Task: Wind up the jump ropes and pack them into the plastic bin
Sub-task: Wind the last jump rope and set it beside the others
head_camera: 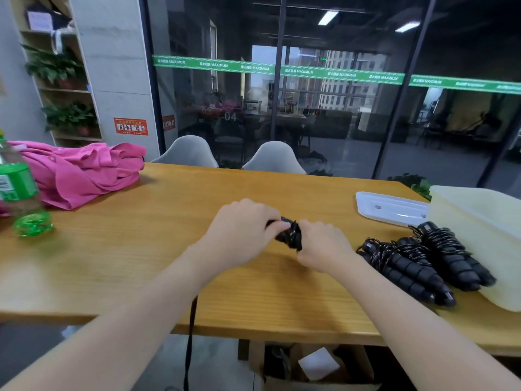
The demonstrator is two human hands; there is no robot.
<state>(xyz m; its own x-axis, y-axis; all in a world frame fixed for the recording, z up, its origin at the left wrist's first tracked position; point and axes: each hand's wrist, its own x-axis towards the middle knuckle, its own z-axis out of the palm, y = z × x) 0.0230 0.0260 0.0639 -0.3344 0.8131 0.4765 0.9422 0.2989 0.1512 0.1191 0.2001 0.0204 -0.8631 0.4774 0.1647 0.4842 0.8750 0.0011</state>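
The plastic bin (479, 238), pale and translucent, stands at the table's far right, about 3 o'clock from the hands, and its near corner overhangs nothing that can be seen. It sits on a long wooden table (141, 249) that fills the lower half of the view. At 10 o'clock lies a heap of pink cloth (84, 173), and in front of it, at 9 o'clock, a green plastic bottle (19, 193) stands upright at the frame's edge. The bin's lid (389, 208) lies flat on the table at 2 o'clock, just beside the bin. Against the bin's near wall, at 4 o'clock, rest the wound jump ropes (417, 263), black handles bundled with cord coiled round them, touching one another. At the centre, the left hand (242, 230) and the right hand (324, 244) meet over one more jump rope (290, 235), just above the table. Both hands grip it with curled fingers, the left round the handles, the right at the wrapped cord. A black strap (190, 334) hangs below the table edge at 6 o'clock.
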